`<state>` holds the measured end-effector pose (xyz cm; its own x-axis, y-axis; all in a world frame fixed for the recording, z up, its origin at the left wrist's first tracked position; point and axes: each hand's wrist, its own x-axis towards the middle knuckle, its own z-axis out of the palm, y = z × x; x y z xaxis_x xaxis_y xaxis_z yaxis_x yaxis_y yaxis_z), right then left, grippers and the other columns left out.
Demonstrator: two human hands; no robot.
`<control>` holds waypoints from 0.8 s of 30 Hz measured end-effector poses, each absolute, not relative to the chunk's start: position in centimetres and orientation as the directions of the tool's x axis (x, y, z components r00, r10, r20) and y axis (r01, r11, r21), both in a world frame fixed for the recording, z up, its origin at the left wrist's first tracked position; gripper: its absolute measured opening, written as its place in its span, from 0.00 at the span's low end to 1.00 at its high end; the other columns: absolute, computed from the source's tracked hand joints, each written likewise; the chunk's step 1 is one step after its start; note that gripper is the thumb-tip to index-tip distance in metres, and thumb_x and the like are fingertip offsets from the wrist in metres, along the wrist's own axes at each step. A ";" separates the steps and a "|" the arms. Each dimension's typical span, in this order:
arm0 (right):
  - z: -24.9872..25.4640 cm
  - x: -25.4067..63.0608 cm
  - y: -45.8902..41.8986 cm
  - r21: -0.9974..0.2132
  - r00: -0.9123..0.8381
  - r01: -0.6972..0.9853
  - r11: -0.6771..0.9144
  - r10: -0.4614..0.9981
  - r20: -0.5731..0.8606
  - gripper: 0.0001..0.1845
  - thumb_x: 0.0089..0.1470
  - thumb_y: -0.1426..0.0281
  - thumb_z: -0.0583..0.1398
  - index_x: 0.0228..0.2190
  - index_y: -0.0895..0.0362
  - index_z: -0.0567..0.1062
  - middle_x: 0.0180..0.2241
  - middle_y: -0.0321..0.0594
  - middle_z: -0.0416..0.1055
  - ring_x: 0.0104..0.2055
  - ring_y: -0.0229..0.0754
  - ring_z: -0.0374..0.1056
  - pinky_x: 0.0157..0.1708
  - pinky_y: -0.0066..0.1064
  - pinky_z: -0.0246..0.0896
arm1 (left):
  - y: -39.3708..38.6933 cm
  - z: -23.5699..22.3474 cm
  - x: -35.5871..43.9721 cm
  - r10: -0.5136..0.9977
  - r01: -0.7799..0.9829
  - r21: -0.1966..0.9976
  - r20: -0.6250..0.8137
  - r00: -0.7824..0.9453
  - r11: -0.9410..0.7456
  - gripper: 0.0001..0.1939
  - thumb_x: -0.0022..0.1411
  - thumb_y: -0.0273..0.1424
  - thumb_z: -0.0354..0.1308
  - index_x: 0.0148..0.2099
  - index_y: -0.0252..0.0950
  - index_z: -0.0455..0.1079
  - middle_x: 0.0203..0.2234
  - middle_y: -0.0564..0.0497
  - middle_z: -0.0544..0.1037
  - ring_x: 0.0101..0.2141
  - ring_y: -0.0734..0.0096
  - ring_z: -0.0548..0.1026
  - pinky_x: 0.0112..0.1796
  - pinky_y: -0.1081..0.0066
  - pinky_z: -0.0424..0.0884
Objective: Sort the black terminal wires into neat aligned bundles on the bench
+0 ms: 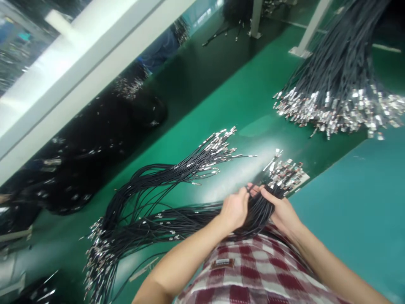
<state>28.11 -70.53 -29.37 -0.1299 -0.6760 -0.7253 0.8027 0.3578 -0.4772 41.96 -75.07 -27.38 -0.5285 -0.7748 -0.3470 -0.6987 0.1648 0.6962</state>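
Observation:
A thick bundle of black cables [259, 215] with silvery metal ends lies across my front, close to the checked cloth over my body. My right hand [283, 211] is wrapped round this bundle near its metal ends [286, 173], thumb on top. Just left of it, my left hand [236, 209] is closed in a pinch on a dark cable [249, 188] at the bundle's edge. Its fingertips are partly hidden, so how many strands it grips is unclear. The rest of the bundle trails off to the left.
Another bunch of black cables [177, 171] curves over the green floor [196, 126]. At upper right hangs a large cable bunch [341, 84] with metal tips. A pale metal beam [95, 67] crosses the upper left, with dark cable heaps [104, 143] beneath. Table legs [313, 29] stand behind.

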 end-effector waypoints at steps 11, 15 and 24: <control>-29.1 28.7 -70.7 -0.437 -0.090 0.835 0.334 -0.701 -0.708 0.21 0.33 0.65 0.75 0.30 0.56 0.76 0.22 0.32 0.66 0.26 0.35 0.65 0.29 0.25 0.69 | -79.2 -29.3 47.3 -0.803 -0.708 0.647 -0.244 -0.544 0.283 0.09 0.67 0.34 0.52 0.33 0.37 0.66 0.29 0.51 0.70 0.34 0.68 0.70 0.39 0.69 0.68; -29.4 28.6 -70.8 -0.397 -0.066 0.855 0.332 -0.691 -0.720 0.20 0.33 0.65 0.75 0.29 0.57 0.76 0.23 0.33 0.66 0.28 0.36 0.66 0.30 0.26 0.69 | -86.4 -32.0 53.0 -0.978 -0.913 0.378 -0.074 -0.195 0.153 0.04 0.61 0.23 0.55 0.35 0.37 0.64 0.34 0.47 0.70 0.39 0.62 0.69 0.43 0.63 0.66; -29.8 28.6 -71.1 -0.388 -0.075 0.868 0.309 -0.691 -0.719 0.21 0.34 0.66 0.75 0.33 0.58 0.78 0.23 0.34 0.68 0.27 0.37 0.67 0.29 0.27 0.68 | -82.4 -29.1 53.5 -0.954 -0.721 0.631 0.116 -0.278 0.287 0.05 0.66 0.29 0.50 0.34 0.38 0.61 0.29 0.52 0.67 0.32 0.69 0.67 0.35 0.70 0.65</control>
<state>28.64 -71.13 -29.77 -0.0752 -0.6905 -0.7194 0.8683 0.3094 -0.3877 53.50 -82.42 -29.09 -0.2777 -0.9537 0.1159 -0.7208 0.2866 0.6311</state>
